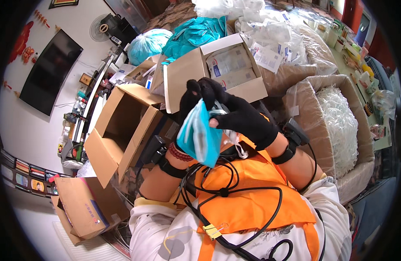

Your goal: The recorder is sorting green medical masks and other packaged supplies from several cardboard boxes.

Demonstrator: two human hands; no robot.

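Observation:
In front of my chest, both hands, in black gloves with bare tips, hold a folded turquoise cloth piece (201,135) with a pale inner face. My left hand (191,98) is closed on its upper end and lies partly behind it. My right hand (248,116) is closed too, its bare thumb pressed on the piece's right edge. White cords (233,140) hang below the right fingers. Just beyond my hands stands an open carton (183,80) with flat, clear-wrapped packets (229,65) inside.
At right, a plastic-lined box (308,93) holds a heap of white cords (337,126). Turquoise pieces (194,37) lie piled at the back, beside clear-bagged packets (274,39). Cartons (117,126) stand at left. A black cable (252,190) loops over my orange apron (248,204).

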